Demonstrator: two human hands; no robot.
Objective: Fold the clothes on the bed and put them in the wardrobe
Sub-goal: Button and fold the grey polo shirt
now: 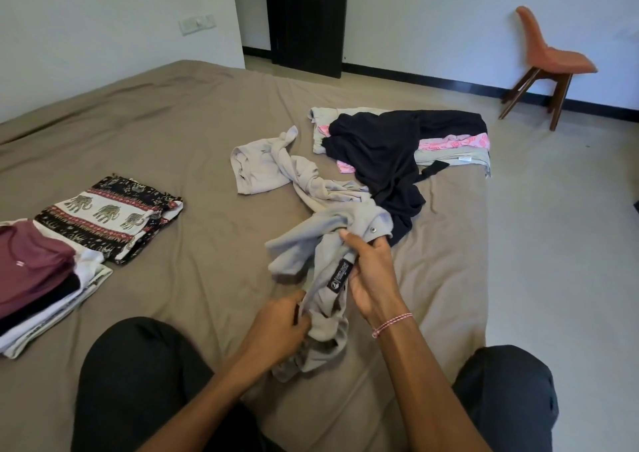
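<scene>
Head view: we find the grey garment (332, 230) bunched on the bed (193, 133), its near end lifted in both hands, the rest trailing toward mid-mattress. The left hand (280, 327) has its fingers curled tight on the garment's near end. The right hand (370, 278) has thumb and fingers clamped on the cloth beside a black label (340, 275). A black garment (383, 154) lies touching it, draped over a pink-and-grey pile (453, 142). At left, an elephant-print piece (107, 216) lies folded beside a folded stack (34, 271). A chair (549, 60) stands off the bed, far right
</scene>
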